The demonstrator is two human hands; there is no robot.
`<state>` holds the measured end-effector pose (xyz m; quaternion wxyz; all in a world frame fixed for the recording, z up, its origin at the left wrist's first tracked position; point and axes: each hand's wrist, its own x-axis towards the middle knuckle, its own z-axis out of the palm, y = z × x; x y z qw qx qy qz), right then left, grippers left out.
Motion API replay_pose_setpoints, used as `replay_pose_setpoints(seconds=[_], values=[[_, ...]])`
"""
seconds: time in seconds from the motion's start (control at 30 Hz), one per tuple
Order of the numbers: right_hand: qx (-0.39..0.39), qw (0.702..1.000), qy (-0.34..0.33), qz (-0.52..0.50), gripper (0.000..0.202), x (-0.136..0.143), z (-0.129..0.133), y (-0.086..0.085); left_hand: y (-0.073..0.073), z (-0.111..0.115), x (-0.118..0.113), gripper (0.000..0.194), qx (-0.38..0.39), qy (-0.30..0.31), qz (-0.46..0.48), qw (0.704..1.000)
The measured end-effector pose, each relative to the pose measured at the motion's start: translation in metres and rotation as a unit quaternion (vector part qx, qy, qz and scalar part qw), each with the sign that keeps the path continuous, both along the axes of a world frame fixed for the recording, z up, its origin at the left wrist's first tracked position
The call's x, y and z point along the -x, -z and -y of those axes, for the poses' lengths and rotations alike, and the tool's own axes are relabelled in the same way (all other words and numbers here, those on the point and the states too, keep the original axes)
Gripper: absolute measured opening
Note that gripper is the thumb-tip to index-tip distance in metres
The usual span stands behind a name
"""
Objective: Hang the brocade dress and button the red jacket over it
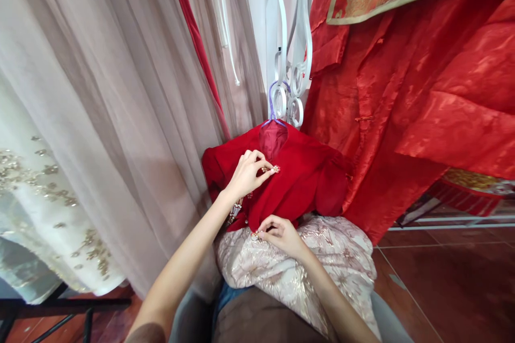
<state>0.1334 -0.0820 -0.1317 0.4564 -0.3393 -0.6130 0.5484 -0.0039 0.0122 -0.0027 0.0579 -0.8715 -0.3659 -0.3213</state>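
A red velvet garment [300, 177] hangs on a purple hanger [272, 102] in front of me, its lower part against the pale patterned cloth over my lap. My left hand [250, 172] is closed, thumb and fingers pinching a small red-and-gold beaded ornament [276, 169] just below the neckline. Lower down, my right hand [279, 233] pinches another small beaded ornament [255, 236] near the garment's bottom edge. Strands of beads [235, 210] show partly behind my left forearm. How the ornaments are joined to the velvet cannot be made out.
White scrolled metalwork [295, 75] carries the hanger. Sheer greyish-pink fabric [132, 91] drapes on the left, beside a white gown with gold appliqué [56, 198]. Red satin garments [386, 80] hang on the right, above a tiled floor [450, 273]. Black metal legs [86, 321] stand at lower left.
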Motion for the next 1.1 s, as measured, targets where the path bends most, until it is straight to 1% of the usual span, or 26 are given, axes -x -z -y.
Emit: replay_pose_setpoints(seconds=[0.1, 0.2, 0.27, 0.4, 0.5, 0.53, 0.6, 0.63, 0.67, 0.7, 0.73, 0.8, 0.87, 0.9, 0.97, 1.0, 1.03, 1.1], values=[[-0.001, 1.000, -0.006, 0.002, 0.024, -0.004, 0.003, -0.009, -0.007, -0.003, 0.004, 0.017, 0.023, 0.045, -0.010, 0.999], [-0.003, 1.000, -0.022, 0.012, 0.022, -0.009, 0.005, -0.021, -0.009, -0.006, 0.004, 0.013, 0.046, 0.081, -0.019, 0.995], [-0.007, 0.999, -0.036, 0.024, 0.021, -0.014, 0.006, -0.029, -0.010, -0.008, 0.002, 0.014, 0.044, 0.096, -0.029, 0.994], [-0.023, 0.997, -0.058, 0.051, 0.017, -0.031, 0.011, -0.042, -0.012, -0.009, -0.002, 0.018, 0.027, 0.099, -0.049, 0.994], [-0.053, 0.993, -0.073, 0.078, 0.016, -0.044, 0.016, -0.054, -0.013, -0.007, -0.004, 0.015, 0.051, 0.090, -0.027, 0.994], [-0.067, 0.993, -0.058, 0.078, 0.017, -0.046, 0.015, -0.059, -0.013, -0.006, -0.005, 0.013, 0.069, 0.086, -0.009, 0.994], [-0.095, 0.994, 0.010, 0.043, 0.025, -0.042, 0.009, -0.072, -0.013, -0.004, -0.005, 0.011, 0.110, 0.079, 0.033, 0.990], [-0.103, 0.993, 0.061, 0.006, 0.027, -0.036, 0.003, -0.080, -0.013, -0.003, -0.005, 0.011, 0.128, 0.079, 0.054, 0.987], [-0.110, 0.989, 0.095, -0.029, 0.032, -0.028, -0.005, -0.087, -0.013, -0.003, -0.004, 0.012, 0.140, 0.078, 0.073, 0.984], [-0.121, 0.985, 0.111, -0.053, 0.040, -0.017, -0.013, -0.094, -0.014, -0.002, -0.002, 0.014, 0.143, 0.075, 0.091, 0.983], [-0.126, 0.983, 0.120, -0.065, 0.047, -0.006, -0.022, -0.099, -0.014, -0.002, 0.000, 0.018, 0.137, 0.070, 0.105, 0.983], [-0.112, 0.981, 0.143, -0.065, 0.059, 0.013, -0.037, -0.106, -0.016, -0.002, 0.006, 0.022, 0.097, 0.048, 0.123, 0.986], [-0.071, 0.980, 0.187, -0.018, 0.076, 0.022, -0.044, -0.106, -0.017, 0.001, 0.013, 0.021, 0.032, 0.014, 0.125, 0.992], [-0.049, 0.976, 0.213, 0.015, 0.084, 0.020, -0.044, -0.104, -0.018, 0.003, 0.018, 0.019, -0.003, -0.008, 0.121, 0.993], [-0.034, 0.958, 0.274, 0.078, 0.098, 0.006, -0.040, -0.097, -0.018, 0.009, 0.027, 0.014, -0.067, -0.067, 0.105, 0.990], [-0.054, 0.945, 0.308, 0.095, 0.099, -0.004, -0.038, -0.093, -0.019, 0.012, 0.031, 0.014, -0.092, -0.103, 0.095, 0.986], [-0.094, 0.929, 0.343, 0.103, 0.099, -0.016, -0.037, -0.090, -0.018, 0.015, 0.035, 0.016, -0.111, -0.141, 0.085, 0.980], [-0.153, 0.898, 0.386, 0.145, 0.098, -0.039, -0.040, -0.087, -0.016, 0.018, 0.044, 0.025, -0.132, -0.209, 0.070, 0.966]])
